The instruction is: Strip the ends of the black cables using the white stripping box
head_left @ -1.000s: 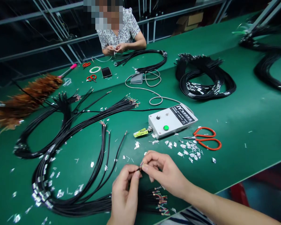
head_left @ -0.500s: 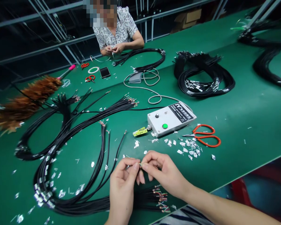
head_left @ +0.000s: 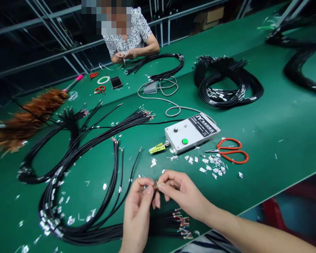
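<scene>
My left hand (head_left: 139, 203) pinches the end of a black cable (head_left: 155, 193) between thumb and forefinger. Touching it from the right, my right hand (head_left: 177, 188) pinches the thin coloured wires (head_left: 156, 183) at the cable's tip. Below both hands runs a bundle of black cables (head_left: 100, 230), its stripped ends (head_left: 183, 223) showing red, white and green wires. Beyond my fingers stands a grey box (head_left: 191, 133) with a green button and a yellow clip (head_left: 158, 148) on its front. Orange-handled scissors (head_left: 231, 151) lie right of it.
Foil scraps (head_left: 213, 163) litter the green table (head_left: 252, 140). Coiled black cables (head_left: 230, 84) lie behind the box, near a grey pedal (head_left: 150, 87) and its cord. A brown feather duster (head_left: 34, 116) rests at left. Across the table, a person (head_left: 133, 31) handles a cable.
Between my fingertips, the coloured wires and black cable end show more plainly now. Both hands stay close together at nearly the same spot. The view has shifted slightly.
</scene>
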Demonstrator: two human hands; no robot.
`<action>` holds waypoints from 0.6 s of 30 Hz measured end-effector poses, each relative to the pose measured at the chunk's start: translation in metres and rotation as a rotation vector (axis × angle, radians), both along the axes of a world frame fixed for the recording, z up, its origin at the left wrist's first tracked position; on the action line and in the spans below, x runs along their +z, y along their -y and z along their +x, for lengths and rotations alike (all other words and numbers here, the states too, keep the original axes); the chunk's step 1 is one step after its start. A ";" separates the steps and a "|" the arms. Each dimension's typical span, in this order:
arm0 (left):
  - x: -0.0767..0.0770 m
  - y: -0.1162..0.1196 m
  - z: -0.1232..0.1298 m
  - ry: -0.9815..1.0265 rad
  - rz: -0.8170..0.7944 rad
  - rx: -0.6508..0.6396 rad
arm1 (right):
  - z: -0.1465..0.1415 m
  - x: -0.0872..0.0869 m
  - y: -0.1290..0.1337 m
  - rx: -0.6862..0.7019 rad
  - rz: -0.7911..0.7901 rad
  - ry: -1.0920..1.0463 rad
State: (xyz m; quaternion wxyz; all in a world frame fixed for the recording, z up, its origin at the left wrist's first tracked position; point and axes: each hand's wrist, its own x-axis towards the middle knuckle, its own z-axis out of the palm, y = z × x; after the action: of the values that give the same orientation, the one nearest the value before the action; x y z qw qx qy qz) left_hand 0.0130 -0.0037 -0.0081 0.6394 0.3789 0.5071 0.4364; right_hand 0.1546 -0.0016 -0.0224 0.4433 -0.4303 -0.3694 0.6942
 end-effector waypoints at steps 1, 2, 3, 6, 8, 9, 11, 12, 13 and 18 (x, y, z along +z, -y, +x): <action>0.000 0.000 0.000 -0.010 -0.010 -0.019 | 0.000 0.000 0.000 0.000 0.000 0.006; 0.000 0.000 -0.001 -0.028 -0.017 -0.043 | 0.000 -0.001 0.001 -0.006 0.002 0.015; 0.000 -0.001 0.000 -0.049 -0.017 -0.070 | 0.000 -0.001 0.001 -0.014 0.005 0.028; -0.001 -0.002 0.003 -0.085 0.028 -0.075 | 0.001 -0.002 0.003 -0.033 0.026 0.088; -0.002 -0.003 0.006 -0.067 0.041 -0.019 | 0.001 -0.002 0.003 -0.049 0.061 0.137; -0.002 -0.003 0.008 -0.053 0.036 0.012 | 0.001 -0.002 0.003 -0.062 0.086 0.163; -0.003 -0.004 0.010 -0.040 0.034 0.057 | 0.002 -0.002 0.002 -0.089 0.152 0.213; -0.004 -0.003 0.011 -0.051 0.051 0.072 | 0.002 -0.002 0.002 -0.094 0.185 0.239; -0.005 -0.003 0.011 -0.074 0.077 0.082 | 0.003 -0.001 0.001 -0.089 0.214 0.269; -0.012 0.004 0.007 -0.351 0.237 0.006 | 0.009 0.003 0.000 -0.040 0.322 0.509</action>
State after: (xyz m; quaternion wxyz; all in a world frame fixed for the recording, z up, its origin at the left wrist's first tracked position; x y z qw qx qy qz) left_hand 0.0200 -0.0078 -0.0202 0.4909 0.5199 0.5571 0.4223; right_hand 0.1632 -0.0020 -0.0191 0.4124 -0.5220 -0.5654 0.4875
